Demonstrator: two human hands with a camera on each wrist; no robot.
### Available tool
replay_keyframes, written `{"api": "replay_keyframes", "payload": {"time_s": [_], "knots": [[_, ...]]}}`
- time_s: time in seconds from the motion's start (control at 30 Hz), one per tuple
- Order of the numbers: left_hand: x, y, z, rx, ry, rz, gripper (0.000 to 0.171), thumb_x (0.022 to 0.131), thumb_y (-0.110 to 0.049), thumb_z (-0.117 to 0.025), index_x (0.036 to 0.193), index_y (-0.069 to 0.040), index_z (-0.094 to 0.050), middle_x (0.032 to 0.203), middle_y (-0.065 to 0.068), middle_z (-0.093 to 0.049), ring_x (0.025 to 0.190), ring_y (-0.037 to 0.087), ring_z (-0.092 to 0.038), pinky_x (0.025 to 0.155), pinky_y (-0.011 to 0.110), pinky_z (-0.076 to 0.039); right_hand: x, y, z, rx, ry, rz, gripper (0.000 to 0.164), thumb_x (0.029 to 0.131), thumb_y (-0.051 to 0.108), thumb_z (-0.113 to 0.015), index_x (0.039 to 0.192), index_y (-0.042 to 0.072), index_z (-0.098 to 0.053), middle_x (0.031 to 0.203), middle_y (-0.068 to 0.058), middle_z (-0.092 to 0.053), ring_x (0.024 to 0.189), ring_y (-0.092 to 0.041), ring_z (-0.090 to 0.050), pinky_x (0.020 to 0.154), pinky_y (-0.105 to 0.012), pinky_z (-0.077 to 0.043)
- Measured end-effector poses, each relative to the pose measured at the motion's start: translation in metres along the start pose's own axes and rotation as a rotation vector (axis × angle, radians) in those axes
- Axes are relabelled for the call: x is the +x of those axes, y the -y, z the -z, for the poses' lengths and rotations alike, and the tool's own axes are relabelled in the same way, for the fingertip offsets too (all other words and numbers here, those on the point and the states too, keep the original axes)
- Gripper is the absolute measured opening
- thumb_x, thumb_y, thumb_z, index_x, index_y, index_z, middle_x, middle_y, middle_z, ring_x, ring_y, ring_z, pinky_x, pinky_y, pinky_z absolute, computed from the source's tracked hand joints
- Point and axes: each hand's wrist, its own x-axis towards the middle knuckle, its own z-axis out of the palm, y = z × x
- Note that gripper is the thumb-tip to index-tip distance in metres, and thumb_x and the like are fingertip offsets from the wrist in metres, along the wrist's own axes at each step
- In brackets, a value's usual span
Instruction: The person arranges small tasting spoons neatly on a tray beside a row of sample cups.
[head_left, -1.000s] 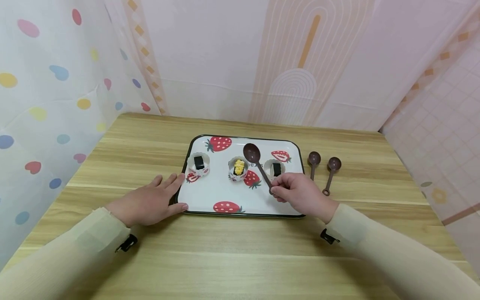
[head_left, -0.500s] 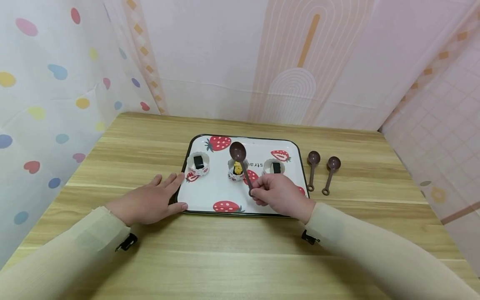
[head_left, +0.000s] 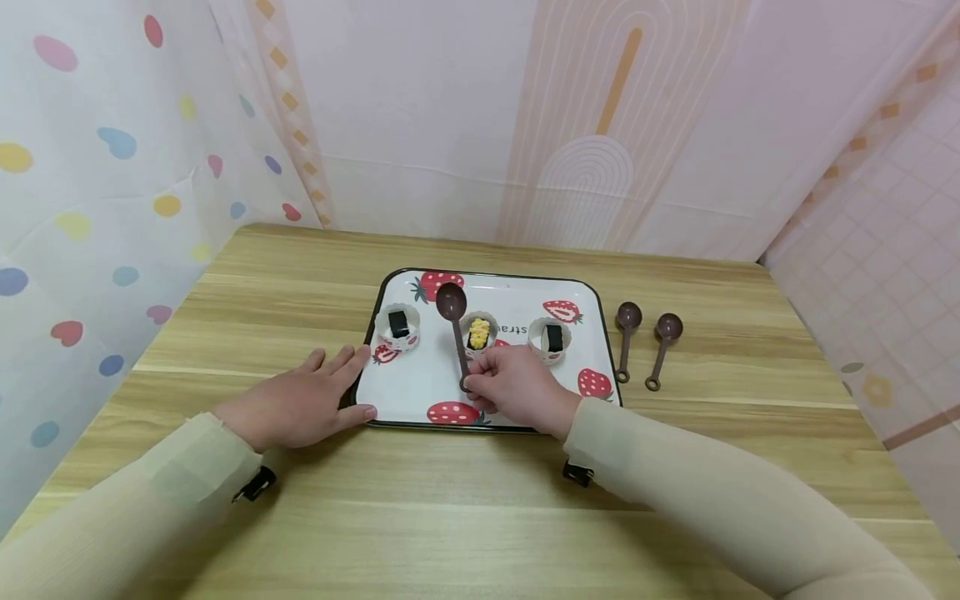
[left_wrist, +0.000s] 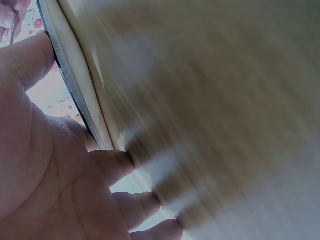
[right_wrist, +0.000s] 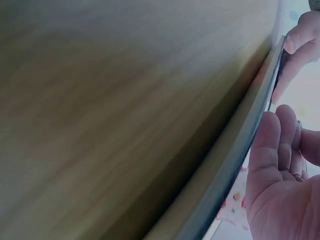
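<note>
My right hand [head_left: 517, 389] pinches the end of a brown spoon's handle and holds it over the tray, bowl pointing away from me. The spoon [head_left: 452, 304] passes between the left and middle paper cups. My left hand [head_left: 296, 402] lies with spread fingers, its thumb and index finger touching the left edge of the white strawberry tray [head_left: 405, 387]. On the tray stand the left paper cup [head_left: 411, 340] and right paper cup [head_left: 538, 340], each with a black-wrapped piece inside. The middle paper cup [head_left: 491, 321] holds a black-wrapped piece topped with yellow bits.
Two more brown measuring spoons, a left one [head_left: 628, 317] and a right one [head_left: 668, 327], lie on the wooden table [head_left: 450, 508] beyond the tray's right edge. Patterned cloth [head_left: 420, 125] hangs behind and along both sides of the table.
My right hand has carried the spoon leftward across the tray, from near the right cup, past the middle cup, to its left side. My left hand has stayed in place.
</note>
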Motion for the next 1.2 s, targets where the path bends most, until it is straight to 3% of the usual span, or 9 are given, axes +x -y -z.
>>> {"api": "replay_keyframes", "payload": {"time_s": [0.5, 0.7, 1.0, 1.2], "knots": [[0.0, 0.0, 0.002, 0.003, -0.006, -0.016, 0.097, 0.103, -0.069, -0.048, 0.167, -0.002, -0.022, 0.17, 0.031, -0.026, 0.148, 0.068, -0.024, 0.112, 0.074, -0.04, 0.013, 0.007, -0.02, 0.168, 0.06, -0.083, 0.01, 0.101, 0.012, -0.071, 0.1, 0.006, -0.079, 0.084, -0.005, -0.079, 0.068, -0.011, -0.071, 0.062, -0.025, -0.061], [0.0, 0.0, 0.002, 0.006, 0.001, -0.01, 0.096, 0.103, -0.069, -0.048, 0.167, -0.002, -0.022, 0.169, 0.031, -0.026, 0.148, 0.068, -0.025, 0.112, 0.074, -0.04, 0.015, 0.01, -0.026, 0.151, 0.063, -0.099, 0.011, 0.101, 0.014, -0.071, 0.101, 0.007, -0.08, 0.082, -0.003, -0.078, 0.067, -0.01, -0.07, 0.062, -0.024, -0.061], [0.0, 0.0, 0.002, 0.005, 0.007, -0.007, 0.098, 0.102, -0.069, -0.049, 0.167, -0.002, -0.021, 0.17, 0.031, -0.026, 0.148, 0.068, -0.025, 0.112, 0.073, -0.04, 0.015, 0.013, -0.031, 0.113, 0.037, -0.12, 0.015, 0.101, 0.017, -0.072, 0.091, 0.011, -0.082, 0.075, -0.002, -0.075, 0.055, -0.009, -0.058, 0.049, -0.017, -0.047], [0.001, 0.0, 0.002, 0.007, 0.003, -0.01, 0.097, 0.102, -0.069, -0.049, 0.167, -0.002, -0.022, 0.169, 0.031, -0.027, 0.148, 0.068, -0.025, 0.112, 0.074, -0.04, 0.017, 0.013, -0.034, 0.126, 0.038, -0.143, 0.016, 0.101, 0.017, -0.073, 0.09, 0.01, -0.083, 0.075, -0.002, -0.077, 0.053, -0.009, -0.057, 0.048, -0.017, -0.045]]}}
